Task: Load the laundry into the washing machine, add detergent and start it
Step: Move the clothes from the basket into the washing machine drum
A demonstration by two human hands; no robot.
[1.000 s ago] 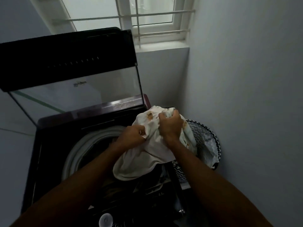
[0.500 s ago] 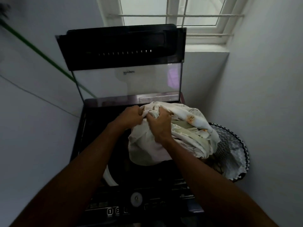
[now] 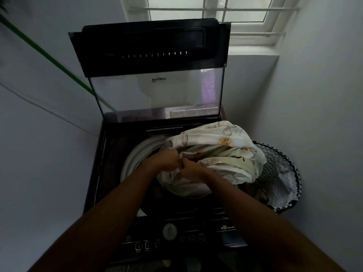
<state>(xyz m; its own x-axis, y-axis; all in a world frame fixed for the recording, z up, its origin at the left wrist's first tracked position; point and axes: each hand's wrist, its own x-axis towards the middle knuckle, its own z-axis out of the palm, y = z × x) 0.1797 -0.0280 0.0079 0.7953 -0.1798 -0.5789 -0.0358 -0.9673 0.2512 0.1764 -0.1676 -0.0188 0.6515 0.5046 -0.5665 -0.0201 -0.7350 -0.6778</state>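
Observation:
A dark top-loading washing machine [image 3: 102, 173] stands in front of me with its glass lid [image 3: 157, 91] raised upright. A bulky cream floral sheet [image 3: 222, 154] is bunched over the right half of the white drum opening [image 3: 135, 154]. My left hand [image 3: 167, 160] and my right hand [image 3: 191, 169] both grip the sheet's folds close together, just above the drum. The cloth's right side hangs over the machine's edge towards the basket. The control panel with a round dial [image 3: 170, 230] and buttons lies along the near edge.
A zigzag-patterned laundry basket [image 3: 282, 173] stands on the floor right of the machine, against the white wall. A barred window [image 3: 216, 10] is behind the lid. A green line [image 3: 49, 57] runs diagonally across the left wall.
Both hands have carried the sheet leftwards from over the basket and lowered it onto the drum opening. My view has swung left to centre on the machine.

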